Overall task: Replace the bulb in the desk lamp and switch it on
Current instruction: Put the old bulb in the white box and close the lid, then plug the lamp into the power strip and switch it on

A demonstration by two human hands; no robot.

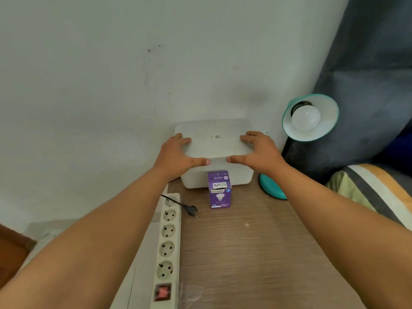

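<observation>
At far left we note a white power strip (167, 246) along the left edge of the wooden desk (245, 253); its red rocker switch (163, 292) sits at the near end and all visible sockets are empty. A black two-pin plug (192, 210) lies loose on the desk just beside the strip, its cord crossing the strip's far end.

Left hand (178, 152): laid flat on the left side of the lid of a white lidded box (215, 150) that stands against the wall. Fingers spread, thumb stretched along the lid's near edge. It rests on the box without gripping anything.

In front of the box stands a purple bulb carton (220, 190), upright, touching or nearly touching the box's front wall.

Right hand (259, 150): mirrored on the right side of the lid, fingers spread, thumb pointing inward; the two thumb tips are near each other but apart.

Further right, the teal desk lamp: round base (273, 188) on the desk beside the box, shade (312, 118) tilted toward us, a white bulb (305, 118) seated in its socket, unlit.
</observation>
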